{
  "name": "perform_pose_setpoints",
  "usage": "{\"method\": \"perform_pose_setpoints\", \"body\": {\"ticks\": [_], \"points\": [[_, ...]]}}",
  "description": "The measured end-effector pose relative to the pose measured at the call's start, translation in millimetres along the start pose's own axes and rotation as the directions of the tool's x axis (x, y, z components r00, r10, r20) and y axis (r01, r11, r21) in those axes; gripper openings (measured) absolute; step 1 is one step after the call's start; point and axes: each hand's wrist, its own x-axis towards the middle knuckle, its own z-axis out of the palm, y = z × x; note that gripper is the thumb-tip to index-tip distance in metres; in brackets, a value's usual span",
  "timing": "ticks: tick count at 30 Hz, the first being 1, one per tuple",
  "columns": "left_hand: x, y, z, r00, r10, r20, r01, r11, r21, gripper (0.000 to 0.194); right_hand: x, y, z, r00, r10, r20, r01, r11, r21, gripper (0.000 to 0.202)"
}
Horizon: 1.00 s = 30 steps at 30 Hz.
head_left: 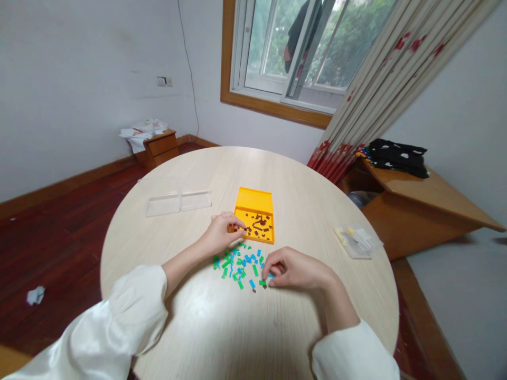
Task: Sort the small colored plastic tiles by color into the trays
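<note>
An open yellow box [254, 196] lies near the middle of the table, with several small dark brown pieces [257, 228] in its lower half. My left hand [224, 230] reaches over the box's left front corner, thumb and forefinger brought together; what they hold, if anything, is too small to make out. In front of the box, green and blue pieces [238, 262] are scattered in a loose pile. At the pile's right edge is my right hand [291, 268], its fingers curled and pinched beside a green piece [262, 283]; its fingertips hide whatever is between them.
Clear plastic trays [179, 202] rest at the back left of the round table [222, 338]. Another clear container [358, 243] with pale yellow pieces stands at the right. Beyond the table are a tilted wooden cabinet [428, 206] and a small drawer unit [161, 146].
</note>
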Motion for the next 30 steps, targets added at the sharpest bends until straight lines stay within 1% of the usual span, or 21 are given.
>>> {"method": "perform_pose_setpoints", "body": {"ticks": [2, 6, 7, 11, 13, 16, 20, 24, 25, 28, 30], "points": [[3.6, -5.6, 0.6, 0.997, -0.037, -0.071, 0.04, 0.998, 0.041, 0.007, 1.4, -0.1, 0.3, 0.999, -0.014, 0.037, 0.015, 0.999, -0.034, 0.02], [5.5, -7.4, 1.9, 0.995, -0.064, -0.083, 0.075, 0.988, 0.136, 0.01, 4.4, -1.6, 0.5, 0.997, -0.034, 0.067, 0.041, 0.994, -0.104, 0.027], [5.5, -7.2, 2.3, 0.994, -0.067, -0.081, 0.079, 0.986, 0.15, 0.016, 5.0, -2.1, 0.8, 0.996, -0.039, 0.076, 0.047, 0.992, -0.118, 0.028], [5.0, -7.0, 3.3, 0.994, -0.058, -0.097, 0.072, 0.986, 0.153, 0.052, 8.3, -3.2, 3.8, 0.992, -0.057, 0.111, 0.076, 0.982, -0.174, 0.03], [4.7, -7.5, 3.4, 0.994, -0.05, -0.1, 0.064, 0.987, 0.147, 0.059, 10.0, -3.1, 5.4, 0.993, -0.055, 0.107, 0.076, 0.976, -0.204, 0.03], [4.1, -8.7, 3.9, 0.997, -0.031, -0.077, 0.042, 0.988, 0.146, 0.055, 10.9, -2.9, 6.5, 0.996, -0.04, 0.084, 0.058, 0.972, -0.226, 0.028], [2.8, -7.7, 5.2, 0.999, -0.007, -0.044, 0.012, 0.992, 0.127, 0.043, 10.6, -2.5, 6.4, 0.996, -0.029, 0.08, 0.047, 0.972, -0.23, 0.022], [-0.1, -0.2, 5.3, 0.999, 0.033, -0.02, -0.03, 0.991, 0.132, 0.011, 10.7, -0.9, 6.1, 0.995, -0.029, 0.096, 0.049, 0.976, -0.211, 0.023], [-1.1, 2.2, 5.0, 0.999, 0.05, -0.013, -0.048, 0.99, 0.134, 0.005, 10.5, -0.7, 5.9, 0.995, -0.026, 0.097, 0.045, 0.98, -0.194, 0.022], [-4.1, 8.3, 3.5, 0.996, 0.087, -0.02, -0.084, 0.988, 0.126, 0.009, 9.1, -1.2, 4.2, 0.997, -0.005, 0.072, 0.016, 0.989, -0.145, 0.019], [-5.4, 10.2, 2.5, 0.994, 0.101, -0.038, -0.096, 0.988, 0.119, 0.019, 8.0, -2.0, 3.0, 0.998, 0.014, 0.057, -0.006, 0.99, -0.138, 0.019]]}}
